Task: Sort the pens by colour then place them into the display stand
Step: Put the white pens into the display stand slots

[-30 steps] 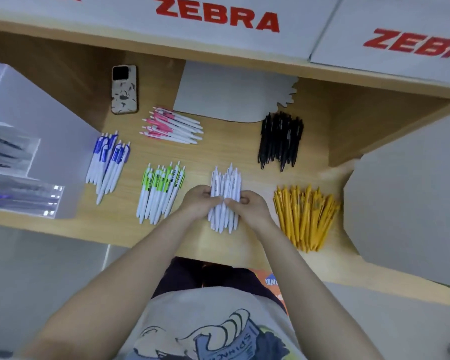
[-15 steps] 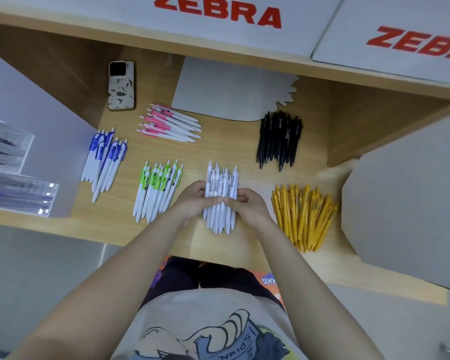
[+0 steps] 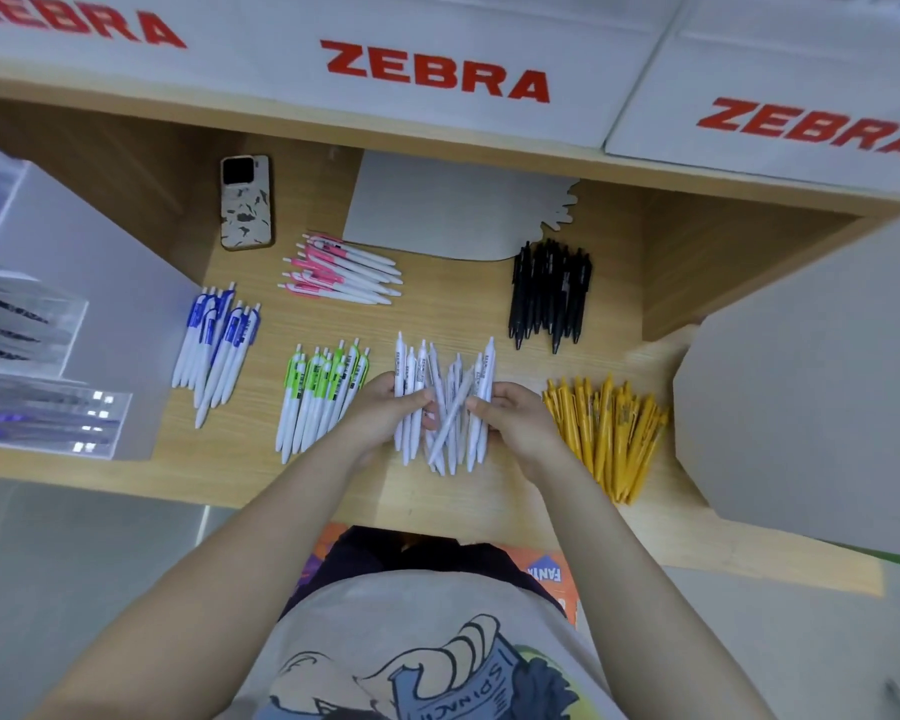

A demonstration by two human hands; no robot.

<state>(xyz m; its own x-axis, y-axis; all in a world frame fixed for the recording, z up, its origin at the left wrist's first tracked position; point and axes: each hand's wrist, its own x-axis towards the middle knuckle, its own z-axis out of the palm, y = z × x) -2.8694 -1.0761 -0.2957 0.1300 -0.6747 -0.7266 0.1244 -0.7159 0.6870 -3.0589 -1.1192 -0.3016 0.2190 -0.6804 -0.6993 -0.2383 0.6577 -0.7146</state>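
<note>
Sorted groups of pens lie on the wooden desk [image 3: 489,314]. My left hand [image 3: 385,413] and my right hand [image 3: 515,418] grip a bundle of white pens [image 3: 445,392] from both sides at the desk's front centre. The bundle has fanned apart, with one pen crossing diagonally. Left of it lie green-clipped pens [image 3: 323,397], further left blue-clipped pens [image 3: 219,345]. Pink-clipped pens [image 3: 341,270] lie behind. Black pens [image 3: 549,293] sit at the back right and yellow pens [image 3: 609,433] at the right. The clear display stand [image 3: 37,366] is at the left edge.
A phone [image 3: 245,202] lies at the back left of the desk. A grey card sheet [image 3: 448,210] leans at the back. A large grey board [image 3: 811,407] stands on the right. White ZEBRA signs [image 3: 437,70] run along the shelf above.
The white pens were a tight bundle between my hands; now they are spread apart and looser, with one pen crossed over the others. The view has tilted slightly.
</note>
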